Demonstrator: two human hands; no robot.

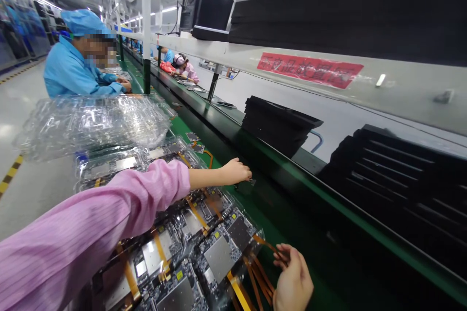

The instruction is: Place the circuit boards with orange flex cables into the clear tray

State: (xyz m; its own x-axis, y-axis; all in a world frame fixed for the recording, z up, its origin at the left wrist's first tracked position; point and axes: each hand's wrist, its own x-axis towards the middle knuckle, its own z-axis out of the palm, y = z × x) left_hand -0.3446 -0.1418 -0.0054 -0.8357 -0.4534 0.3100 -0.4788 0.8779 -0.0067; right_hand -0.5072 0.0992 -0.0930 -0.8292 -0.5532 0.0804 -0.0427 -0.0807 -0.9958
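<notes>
Right fingers (295, 260) pinched on orange ribbon (267, 243) past tray edge (260, 232); left fingers (243, 171) curled near wide dark strip (292, 214), hold unclear.

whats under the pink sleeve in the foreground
Circuit boards and orange ribbon cables show along both edges of the sleeve. Whatever lies directly beneath it is covered, so I can't tell.
</notes>
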